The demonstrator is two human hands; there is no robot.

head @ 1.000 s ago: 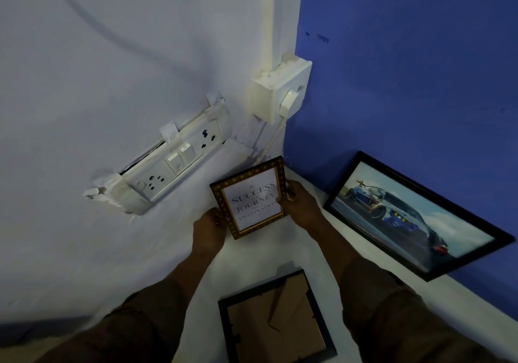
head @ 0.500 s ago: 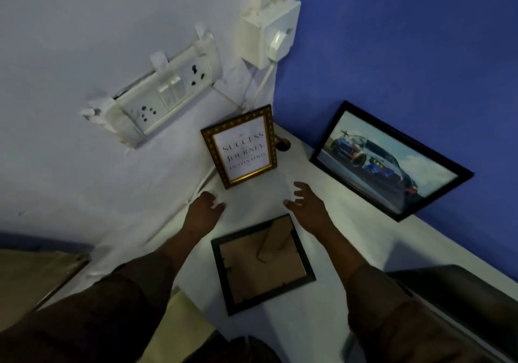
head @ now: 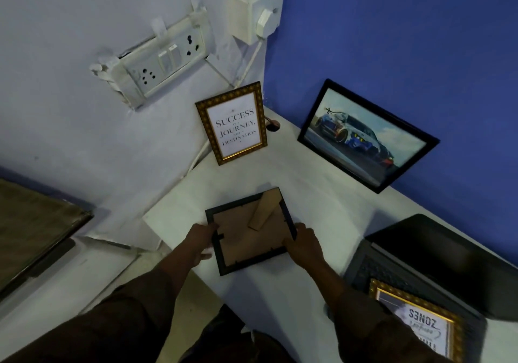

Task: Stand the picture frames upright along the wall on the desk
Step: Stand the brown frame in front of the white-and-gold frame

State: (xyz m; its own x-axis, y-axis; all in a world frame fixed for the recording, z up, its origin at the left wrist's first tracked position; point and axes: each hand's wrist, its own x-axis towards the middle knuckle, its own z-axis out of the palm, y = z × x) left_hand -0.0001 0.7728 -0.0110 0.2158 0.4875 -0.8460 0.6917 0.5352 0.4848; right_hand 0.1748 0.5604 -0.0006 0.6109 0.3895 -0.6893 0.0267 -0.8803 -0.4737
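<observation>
Gripping the dark frame (head: pixel 250 231) from both sides, the person has it lying face down near the front left corner of the white desk (head: pixel 322 200), its brown fibreboard backing and folded easel leg turned up. At the left, the left hand (head: pixel 199 240) curls over the frame's left edge, fingers tucked under it and thumb on top by a metal tab, which looks like a hold for lifting rather than sliding. Beyond it, on the pale wall above the desk's back left corner, a white plastic socket panel (head: pixel 157 62) hangs crooked, with a switch box (head: pixel 256 12) and its cable beside it. Below those stands the gold frame (head: pixel 232 123), upright and leaning back slightly at the corner where the two walls meet; its patterned gilt border surrounds a white printed quotation, and this one seems already placed. To the right of the dark frame, the right hand (head: pixel 304 240) is closed on the opposite edge, so the two grips balance the flat, rigid rectangle. Further right, a wide black frame (head: pixel 367 135) with a glossy car photograph rests along the back edge against the blue wall. At the front right corner a matte black laptop (head: pixel 437 261) lies open, and another gilt frame (head: pixel 420 326) lies flat on its keyboard, not yet stood up.
</observation>
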